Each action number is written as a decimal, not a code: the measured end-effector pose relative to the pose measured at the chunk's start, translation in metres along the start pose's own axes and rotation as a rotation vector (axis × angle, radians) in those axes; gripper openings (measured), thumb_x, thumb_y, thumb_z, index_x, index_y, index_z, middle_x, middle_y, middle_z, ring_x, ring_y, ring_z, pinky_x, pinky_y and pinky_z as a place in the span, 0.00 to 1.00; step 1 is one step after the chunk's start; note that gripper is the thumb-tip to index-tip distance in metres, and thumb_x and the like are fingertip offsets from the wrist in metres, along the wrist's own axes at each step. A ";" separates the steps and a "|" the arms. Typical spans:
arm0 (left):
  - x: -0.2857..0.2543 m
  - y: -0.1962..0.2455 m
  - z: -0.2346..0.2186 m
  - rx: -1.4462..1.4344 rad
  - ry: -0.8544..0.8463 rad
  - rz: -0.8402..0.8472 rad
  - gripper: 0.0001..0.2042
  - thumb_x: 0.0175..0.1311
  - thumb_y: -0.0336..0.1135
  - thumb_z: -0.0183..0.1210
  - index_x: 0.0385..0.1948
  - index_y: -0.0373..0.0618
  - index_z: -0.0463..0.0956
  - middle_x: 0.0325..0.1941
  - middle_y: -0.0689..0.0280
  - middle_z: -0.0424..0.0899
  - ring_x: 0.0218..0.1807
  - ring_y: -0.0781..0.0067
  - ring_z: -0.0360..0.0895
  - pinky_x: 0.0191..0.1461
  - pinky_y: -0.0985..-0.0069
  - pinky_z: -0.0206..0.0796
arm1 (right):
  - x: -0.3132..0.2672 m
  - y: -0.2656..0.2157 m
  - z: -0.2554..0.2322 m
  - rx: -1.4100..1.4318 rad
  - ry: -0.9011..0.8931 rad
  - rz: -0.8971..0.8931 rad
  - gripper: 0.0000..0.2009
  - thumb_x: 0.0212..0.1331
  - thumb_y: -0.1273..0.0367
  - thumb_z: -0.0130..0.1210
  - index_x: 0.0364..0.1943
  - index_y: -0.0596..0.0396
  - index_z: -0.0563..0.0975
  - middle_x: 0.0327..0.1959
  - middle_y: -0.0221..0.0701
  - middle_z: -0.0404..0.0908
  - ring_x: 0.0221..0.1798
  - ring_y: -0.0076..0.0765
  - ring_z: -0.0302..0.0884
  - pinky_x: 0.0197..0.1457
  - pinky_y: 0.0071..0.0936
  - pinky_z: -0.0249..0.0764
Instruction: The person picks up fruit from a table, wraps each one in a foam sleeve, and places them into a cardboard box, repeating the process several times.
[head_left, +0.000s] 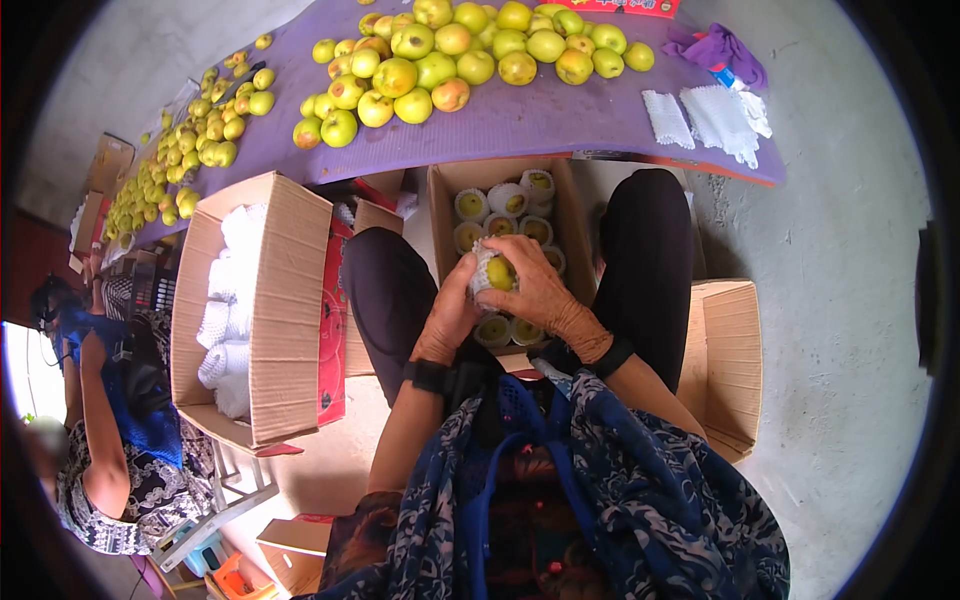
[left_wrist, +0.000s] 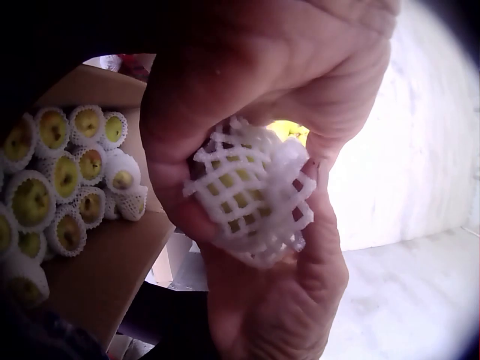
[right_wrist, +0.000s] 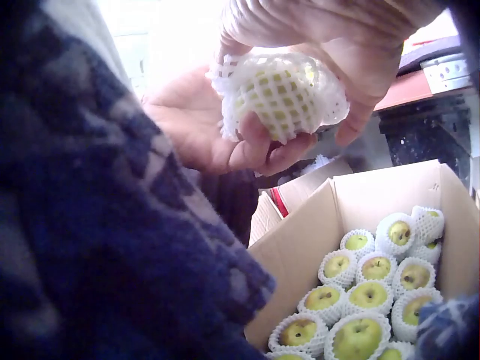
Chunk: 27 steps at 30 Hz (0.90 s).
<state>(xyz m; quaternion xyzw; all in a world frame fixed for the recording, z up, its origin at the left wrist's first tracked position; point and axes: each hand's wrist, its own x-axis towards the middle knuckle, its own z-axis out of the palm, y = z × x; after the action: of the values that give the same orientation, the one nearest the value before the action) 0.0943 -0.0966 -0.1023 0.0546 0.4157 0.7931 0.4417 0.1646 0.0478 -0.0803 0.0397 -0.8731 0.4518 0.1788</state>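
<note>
The apple (head_left: 500, 273) is yellow-green, its net (left_wrist: 285, 166) white lattice; the table (head_left: 560, 122) purple, the left box (head_left: 286, 310) brown, the shirt (head_left: 655, 450) navy with pale print.

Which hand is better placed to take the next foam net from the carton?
Probably the left hand: the carton of foam nets stands on the left, farther from the right hand. Both hold one netted apple.

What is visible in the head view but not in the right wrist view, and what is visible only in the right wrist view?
Only the head view: the loose apples on the purple table, the box of foam nets and a second person.

Only the right wrist view: fingertips of the left hand curled against the far side of the held apple.

Both: the left and right hand holding that apple, and the carton of netted apples.
</note>
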 end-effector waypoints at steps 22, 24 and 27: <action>0.000 0.004 0.010 -0.208 0.121 0.095 0.25 0.72 0.52 0.36 0.55 0.40 0.67 0.56 0.58 0.75 0.57 0.61 0.73 0.63 0.63 0.64 | -0.001 -0.009 -0.010 0.189 0.097 -0.023 0.35 0.46 0.61 0.64 0.60 0.55 0.65 0.60 0.42 0.66 0.65 0.47 0.61 0.68 0.37 0.56; 0.002 0.005 0.008 -0.281 0.132 0.148 0.25 0.71 0.53 0.37 0.55 0.39 0.67 0.54 0.58 0.76 0.56 0.61 0.74 0.61 0.64 0.65 | 0.000 -0.009 -0.011 0.168 0.104 -0.040 0.35 0.45 0.62 0.65 0.60 0.55 0.66 0.60 0.42 0.66 0.64 0.47 0.62 0.68 0.37 0.57; 0.004 0.005 0.001 -0.319 0.096 0.180 0.25 0.72 0.52 0.34 0.57 0.41 0.67 0.58 0.59 0.74 0.59 0.59 0.71 0.64 0.61 0.62 | -0.001 -0.007 -0.011 0.136 0.112 -0.055 0.35 0.44 0.64 0.66 0.60 0.55 0.66 0.59 0.41 0.67 0.64 0.45 0.63 0.68 0.37 0.58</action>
<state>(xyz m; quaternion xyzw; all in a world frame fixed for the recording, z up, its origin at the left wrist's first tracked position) 0.0888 -0.0945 -0.0994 -0.0171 0.2986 0.8871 0.3515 0.1698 0.0524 -0.0698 0.0503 -0.8278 0.5064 0.2363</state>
